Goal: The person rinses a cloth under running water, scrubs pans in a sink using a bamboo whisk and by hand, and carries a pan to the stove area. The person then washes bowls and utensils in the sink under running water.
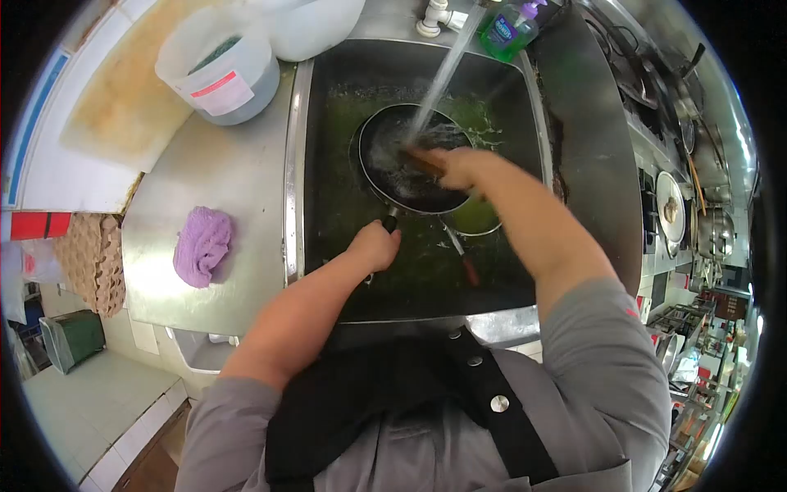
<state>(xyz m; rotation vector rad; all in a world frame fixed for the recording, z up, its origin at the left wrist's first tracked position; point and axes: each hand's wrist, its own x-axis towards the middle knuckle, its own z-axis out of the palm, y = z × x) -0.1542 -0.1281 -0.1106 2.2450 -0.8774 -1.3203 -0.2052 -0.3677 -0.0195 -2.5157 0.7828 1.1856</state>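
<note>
A black frying pan (389,179) lies tilted in the sink (508,90), over greenish water. My left hand (377,246) is closed around its dark handle, near the pan's lower edge. Inside the pan, my right hand (461,168) grips a brown brush-like tool (425,161); motion blur hides its exact kind. From the tap, a stream of water (447,74) falls into the pan beside the tool. Partly under the pan, to its lower right, is a round-rimmed utensil with a red-brown handle (471,271).
A purple cloth (203,246) lies on the steel counter at left. Behind it stands a white plastic bucket (221,70). A green soap bottle (508,33) with a purple pump is at the sink's far right corner. Egg trays (90,262) lean at far left.
</note>
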